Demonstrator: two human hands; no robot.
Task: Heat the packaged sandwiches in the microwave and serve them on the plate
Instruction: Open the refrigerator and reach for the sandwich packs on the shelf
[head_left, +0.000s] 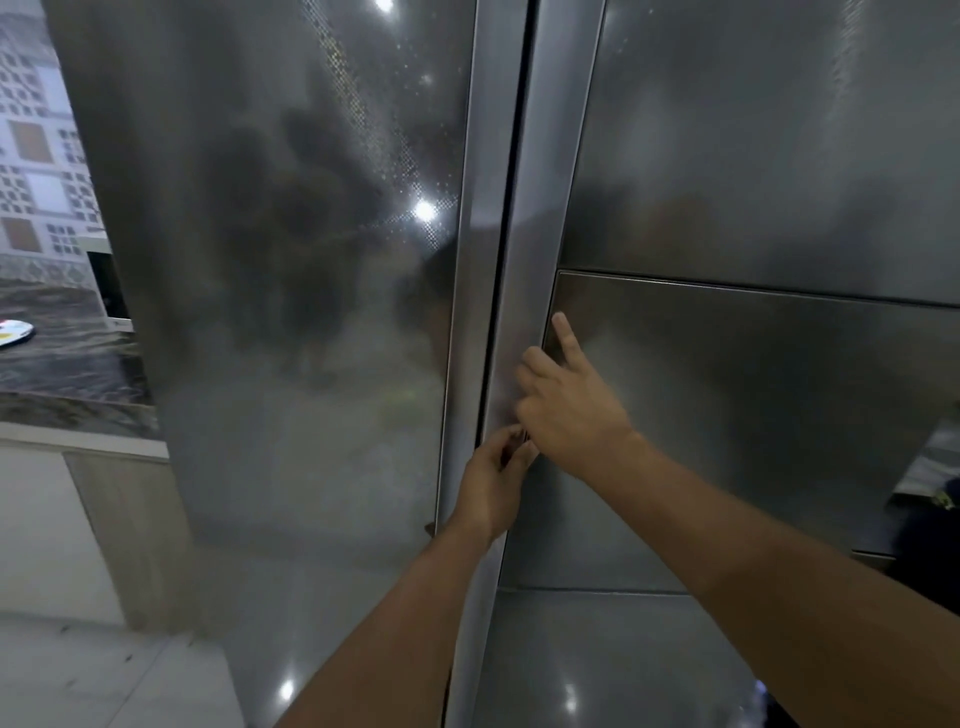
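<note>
Sandwiches are nowhere in sight; my guess is they wait behind the steel fridge doors filling the view. The left hand has its fingers hooked into the dark seam between the left door and the right door, a clenched grip on the door edge. The right hand lies just above it, toward one o'clock, forefinger stretched along the corner of an inset panel, other fingers curled at the seam; it grasps nothing I can make out.

Packaged sandwiches should be light and soft, the film slippery, so they want a gentle hold at the pack's firmer edges rather than a squeeze in the middle. The doors themselves look heavy and smooth, offering purchase only at that seam.

Off at nine o'clock a dark stone worktop carries a pale plate, half cut off. A white appliance stands behind it, possibly the microwave. The shut doors stand in the way.
</note>
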